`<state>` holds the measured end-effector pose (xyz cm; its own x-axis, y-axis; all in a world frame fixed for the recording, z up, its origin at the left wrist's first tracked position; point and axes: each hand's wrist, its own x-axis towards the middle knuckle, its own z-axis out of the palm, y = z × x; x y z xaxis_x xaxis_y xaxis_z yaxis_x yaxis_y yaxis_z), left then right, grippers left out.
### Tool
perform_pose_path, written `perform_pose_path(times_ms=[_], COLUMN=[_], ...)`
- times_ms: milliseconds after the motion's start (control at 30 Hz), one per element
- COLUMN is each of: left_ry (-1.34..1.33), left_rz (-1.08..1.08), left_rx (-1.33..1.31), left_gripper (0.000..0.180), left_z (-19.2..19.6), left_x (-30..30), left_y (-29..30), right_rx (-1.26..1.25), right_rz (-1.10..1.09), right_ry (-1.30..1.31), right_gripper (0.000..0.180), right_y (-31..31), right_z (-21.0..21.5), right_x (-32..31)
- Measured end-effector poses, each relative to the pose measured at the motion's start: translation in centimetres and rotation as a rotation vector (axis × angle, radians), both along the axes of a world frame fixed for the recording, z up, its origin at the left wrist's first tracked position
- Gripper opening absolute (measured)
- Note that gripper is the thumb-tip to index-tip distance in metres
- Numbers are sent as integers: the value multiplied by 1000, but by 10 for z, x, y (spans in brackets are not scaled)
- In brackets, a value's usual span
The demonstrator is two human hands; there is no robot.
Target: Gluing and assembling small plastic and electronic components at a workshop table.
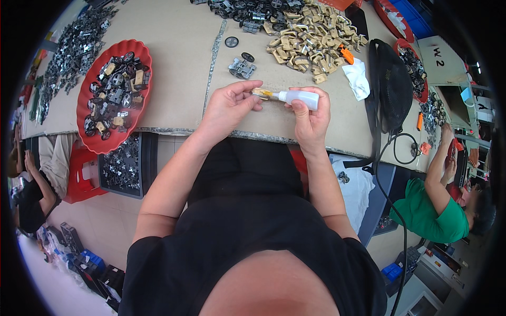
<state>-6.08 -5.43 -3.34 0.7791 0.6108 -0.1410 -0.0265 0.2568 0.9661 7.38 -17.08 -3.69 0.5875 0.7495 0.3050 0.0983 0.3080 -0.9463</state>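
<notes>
Left hand (232, 105): fingers pinch tan toy-car part (262, 92) above surface (174, 79)
Right hand (312, 113): fingers grip white squeeze bottle (304, 98), nozzle (275, 96) toward part
Grey toy-car chassis (242, 69): on surface, beyond hands

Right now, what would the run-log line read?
left hand: holds small tan part | right hand: grips white bottle, nozzle toward part | nearby: red tray, tan-part pile, grey chassis
</notes>
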Motion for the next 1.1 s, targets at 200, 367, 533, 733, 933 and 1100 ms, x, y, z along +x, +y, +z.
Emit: perform_pose_path(times_ms=[200,367,533,733,933,1100], left_ry=[1,-1,17,-5,2,4], left_rz=[-3,-1,6,28,41,50], left_rx=[-5,-1,9,8,5,11], left_gripper=[32,32,31,31,31,30], left_z=[0,0,2,-1,-2,-3], left_x=[0,0,0,0,-1,-1], left_y=[0,-1,-1,0,0,0], right_rx=[-3,5,-2,-3,-10,-15], right_rz=[-14,-29,-43,-61,-61,-53], right_ry=[-38,-47,-108,-107,-114,-118], right_gripper=[29,30,29,29,29,28], right_y=[-1,-1,-1,-1,-1,-1], right_z=[-4,-4,-5,-5,-4,-4], right_x=[0,1,1,1,1,1])
